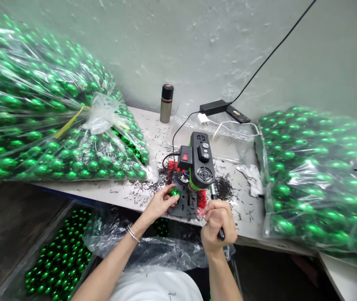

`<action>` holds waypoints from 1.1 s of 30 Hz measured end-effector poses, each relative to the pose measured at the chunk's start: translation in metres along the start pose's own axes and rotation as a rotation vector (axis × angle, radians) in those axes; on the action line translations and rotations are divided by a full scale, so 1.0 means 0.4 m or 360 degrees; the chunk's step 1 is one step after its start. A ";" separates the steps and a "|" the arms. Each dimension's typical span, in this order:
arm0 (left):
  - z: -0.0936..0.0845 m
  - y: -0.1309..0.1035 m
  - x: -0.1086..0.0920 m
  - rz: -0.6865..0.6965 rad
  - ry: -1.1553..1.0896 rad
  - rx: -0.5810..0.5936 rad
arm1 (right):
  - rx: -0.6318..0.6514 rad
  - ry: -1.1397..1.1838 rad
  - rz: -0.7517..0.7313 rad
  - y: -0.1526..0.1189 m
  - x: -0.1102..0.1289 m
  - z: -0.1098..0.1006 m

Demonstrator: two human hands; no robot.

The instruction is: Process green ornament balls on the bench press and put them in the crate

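Observation:
A shiny green ball (175, 193) is pinched between the thumb and fingers of my left hand (162, 204), just above the dark base plate (182, 205) of a small bench press (201, 161). My right hand (218, 223) is wrapped round the black-gripped lever (221, 234) on the press's right side. The press has a black top with round vents and buttons, and a box with a red switch (185, 156). Red material (201, 200) shows beside the base. Whether the ball touches the plate I cannot tell.
Big clear bags of green balls stand left (55, 142) and right (310, 175). Black scraps (224, 188) litter the white table (103, 193). Behind are a flask (166, 104), a power adapter (213, 107), and a phone-like black object (237, 114). A white cloth (253, 179) lies right; more balls (60, 255) sit below.

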State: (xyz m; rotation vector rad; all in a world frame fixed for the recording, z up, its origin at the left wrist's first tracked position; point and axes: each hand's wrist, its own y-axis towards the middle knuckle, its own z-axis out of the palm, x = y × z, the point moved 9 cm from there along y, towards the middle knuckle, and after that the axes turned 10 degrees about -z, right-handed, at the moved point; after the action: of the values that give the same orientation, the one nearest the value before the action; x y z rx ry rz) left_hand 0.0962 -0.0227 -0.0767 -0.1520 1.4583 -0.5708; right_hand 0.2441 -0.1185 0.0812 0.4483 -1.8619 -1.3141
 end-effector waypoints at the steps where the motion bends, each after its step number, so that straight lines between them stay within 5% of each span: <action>1: 0.004 0.001 -0.008 0.0077 0.0157 -0.0033 | 0.0004 0.0005 -0.0001 0.000 0.000 0.000; 7: 0.042 -0.006 -0.053 0.0425 0.0963 -0.0153 | 0.0037 0.0029 -0.0018 -0.002 0.001 0.002; 12: 0.066 -0.020 -0.087 0.0749 0.1295 -0.0252 | 0.0055 0.0048 -0.0029 -0.005 0.001 0.002; 24: 0.079 -0.031 -0.084 0.1197 0.1385 -0.0485 | 0.0091 0.0000 -0.0075 -0.042 -0.012 0.003; 33: 0.076 -0.011 -0.075 0.1069 0.1272 -0.0385 | 0.0055 -0.0047 -0.0225 -0.113 -0.044 0.014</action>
State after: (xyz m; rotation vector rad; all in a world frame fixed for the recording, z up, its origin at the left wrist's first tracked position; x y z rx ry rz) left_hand 0.1239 -0.0200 -0.0440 0.4180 2.2055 0.1365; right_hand 0.2439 -0.1214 0.0323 0.5906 -1.9093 -1.3896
